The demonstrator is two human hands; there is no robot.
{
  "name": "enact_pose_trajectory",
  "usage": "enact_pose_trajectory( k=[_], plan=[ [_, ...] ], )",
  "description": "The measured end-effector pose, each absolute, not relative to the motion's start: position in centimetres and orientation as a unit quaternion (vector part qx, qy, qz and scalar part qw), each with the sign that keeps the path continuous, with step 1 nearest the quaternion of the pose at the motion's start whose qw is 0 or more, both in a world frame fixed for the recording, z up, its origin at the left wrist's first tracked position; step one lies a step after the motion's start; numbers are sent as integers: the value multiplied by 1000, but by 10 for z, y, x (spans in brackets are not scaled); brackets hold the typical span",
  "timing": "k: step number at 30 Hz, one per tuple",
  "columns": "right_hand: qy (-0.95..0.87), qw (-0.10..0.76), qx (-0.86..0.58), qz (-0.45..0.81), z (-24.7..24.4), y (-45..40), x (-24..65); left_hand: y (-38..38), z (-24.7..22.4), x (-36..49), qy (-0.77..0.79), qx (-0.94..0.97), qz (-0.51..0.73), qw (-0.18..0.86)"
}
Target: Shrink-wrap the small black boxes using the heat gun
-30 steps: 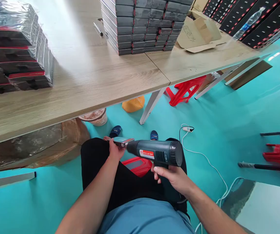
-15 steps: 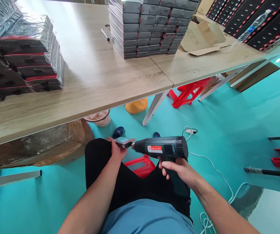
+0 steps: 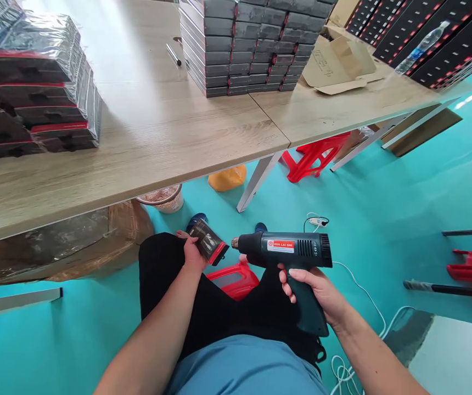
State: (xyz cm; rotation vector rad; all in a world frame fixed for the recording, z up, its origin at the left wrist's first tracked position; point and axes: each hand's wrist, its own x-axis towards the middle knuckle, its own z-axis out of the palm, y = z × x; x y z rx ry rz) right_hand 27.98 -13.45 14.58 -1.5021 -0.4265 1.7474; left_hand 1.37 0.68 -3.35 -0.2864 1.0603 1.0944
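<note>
Left hand (image 3: 195, 254) curled round black box (image 3: 208, 241), right hand (image 3: 313, 284) wrapping heat gun (image 3: 287, 246). I see table (image 3: 145, 126) blocking twelve, bin (image 3: 170, 205) at eleven.

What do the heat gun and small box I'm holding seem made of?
The heat gun looks like satin dark plastic, with moulded vent slots; its nozzle tip has a metallic sheen. The small box seems glossy printed card, given its flat, faintly shiny faces; I can't tell whether film covers it.

Bright, with pale glare on the tabletop (image 3: 137, 104) and wide-angle edge stretching.
</note>
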Motion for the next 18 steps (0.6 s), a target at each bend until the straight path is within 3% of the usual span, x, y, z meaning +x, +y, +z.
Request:
enact_pose_trajectory(
  k=[12,18],
  plan=[
    [-119,420,-585,684,140,-138,272,6,-31,12,476,-133,492,717],
    [-147,372,-606,688,148,-146,285,5,-35,11,448,-115,506,728]
  ],
)
